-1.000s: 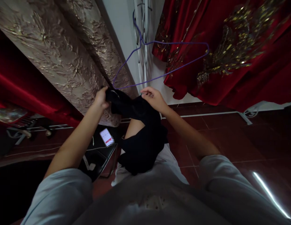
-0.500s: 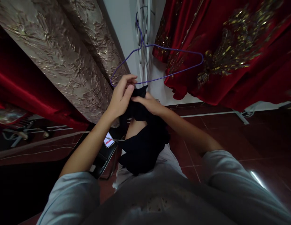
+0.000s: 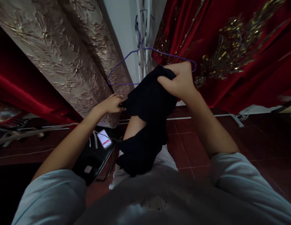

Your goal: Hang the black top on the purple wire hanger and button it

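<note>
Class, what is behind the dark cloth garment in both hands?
Behind the dark cloth garment, a purple wire hanger and white metal uprights show. The garment and right hand hide part of the hanger's lower bar; the uprights' lower ends are covered.

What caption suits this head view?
Left hand and right hand hold dark cloth in front of a purple hanger.

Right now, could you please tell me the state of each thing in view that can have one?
Left hand: closed on the dark cloth
Right hand: closed on its upper edge
Dark cloth: spread between the hands
Purple hanger: hook upward, partly hidden
Phone: face up, screen lit
Red fabric: hanging
</note>
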The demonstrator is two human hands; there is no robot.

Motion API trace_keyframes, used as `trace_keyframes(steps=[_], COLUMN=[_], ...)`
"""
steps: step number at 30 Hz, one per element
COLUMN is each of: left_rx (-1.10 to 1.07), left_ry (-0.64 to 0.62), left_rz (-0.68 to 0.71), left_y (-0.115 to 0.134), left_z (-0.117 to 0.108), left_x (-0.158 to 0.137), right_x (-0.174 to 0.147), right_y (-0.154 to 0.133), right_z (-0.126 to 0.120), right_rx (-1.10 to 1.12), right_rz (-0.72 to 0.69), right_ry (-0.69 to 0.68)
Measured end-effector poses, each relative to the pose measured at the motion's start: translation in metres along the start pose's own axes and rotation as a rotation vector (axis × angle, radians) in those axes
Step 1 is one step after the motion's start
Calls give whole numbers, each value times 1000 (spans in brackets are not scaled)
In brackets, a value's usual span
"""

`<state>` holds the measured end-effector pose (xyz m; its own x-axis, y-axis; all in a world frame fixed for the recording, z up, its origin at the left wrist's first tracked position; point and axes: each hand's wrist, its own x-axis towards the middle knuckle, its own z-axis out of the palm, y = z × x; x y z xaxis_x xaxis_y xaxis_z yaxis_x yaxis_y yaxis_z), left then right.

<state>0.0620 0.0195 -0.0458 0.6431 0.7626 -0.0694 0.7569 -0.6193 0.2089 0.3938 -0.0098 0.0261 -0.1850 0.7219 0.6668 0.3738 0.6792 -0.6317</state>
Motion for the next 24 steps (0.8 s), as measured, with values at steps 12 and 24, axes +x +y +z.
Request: trace_keyframes(steps=[12, 24], left_rx=[53, -717], left_ry=[87, 839], left_rz=[-425, -55], left_y=[-57, 29], left_z=[16, -69], left_x=[-44, 23], right_x=[-5, -11], right_y=[86, 83], right_z=[47, 47], right_rx=[-81, 1], right_rz=[74, 150], right_ry=[71, 136])
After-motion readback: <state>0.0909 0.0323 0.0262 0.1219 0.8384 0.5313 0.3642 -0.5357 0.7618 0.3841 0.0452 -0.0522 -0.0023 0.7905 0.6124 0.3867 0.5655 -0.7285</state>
